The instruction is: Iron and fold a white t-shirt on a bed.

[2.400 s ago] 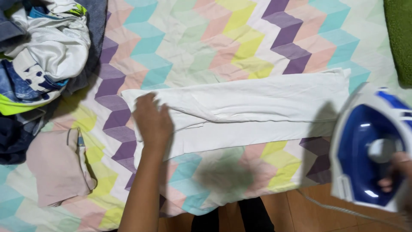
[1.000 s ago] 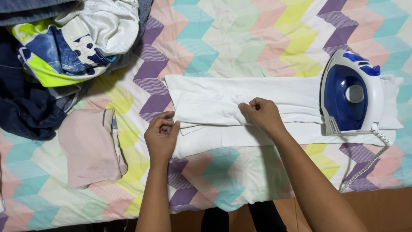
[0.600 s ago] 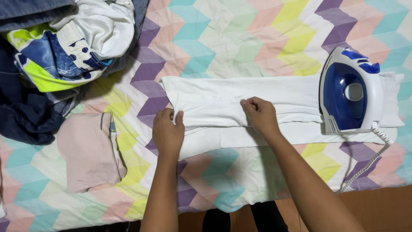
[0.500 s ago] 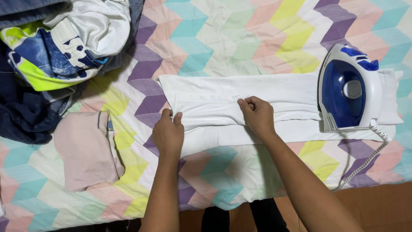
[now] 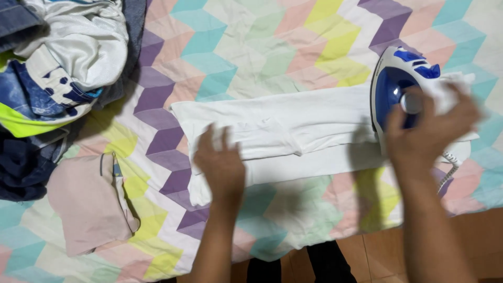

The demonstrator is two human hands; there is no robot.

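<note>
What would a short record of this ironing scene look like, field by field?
Surface: cloth with pastel zigzag pattern
Left hand: flat on folded white garment
Right hand: reaching at blue and white steam iron, grip unclear
Iron: stands at garment's right end
Left side: folded pink cloth; pile of mixed clothes
Below: brown tiled floor

A bright zigzag sheet [image 5: 293,31] covers the table. Below its edge is a brown tile floor [image 5: 377,257].
</note>
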